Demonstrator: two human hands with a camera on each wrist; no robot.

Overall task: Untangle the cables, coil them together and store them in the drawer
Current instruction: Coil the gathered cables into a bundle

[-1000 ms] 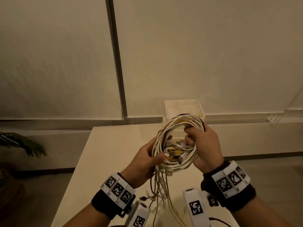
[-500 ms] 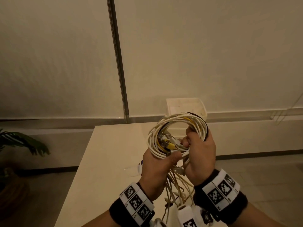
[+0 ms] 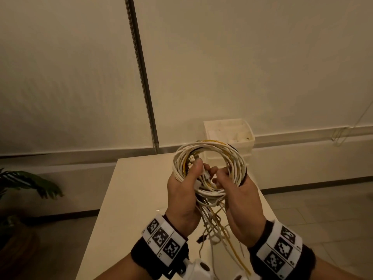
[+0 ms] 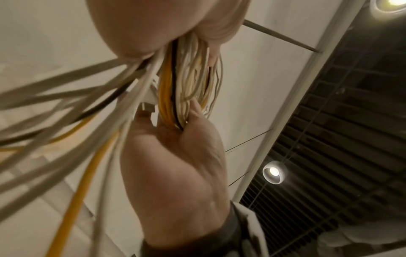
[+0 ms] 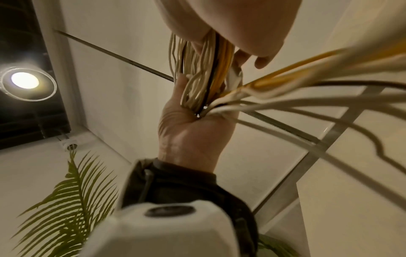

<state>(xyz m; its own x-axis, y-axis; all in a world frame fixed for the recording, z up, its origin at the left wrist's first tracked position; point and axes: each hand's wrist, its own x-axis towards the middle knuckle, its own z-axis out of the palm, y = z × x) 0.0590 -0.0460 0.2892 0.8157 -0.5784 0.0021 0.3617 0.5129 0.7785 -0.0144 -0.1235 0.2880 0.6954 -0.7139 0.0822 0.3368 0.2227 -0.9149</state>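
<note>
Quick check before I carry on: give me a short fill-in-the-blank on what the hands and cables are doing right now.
1. The cable coil is held by ____ hands.
2. Among the white cables runs one black and one ____ cable.
3. The loose cable ends hang ____ the coil, between the left hand and right hand.
4. The white drawer box stands at the table's ____ edge.

Missing words: both; yellow; below; far
</note>
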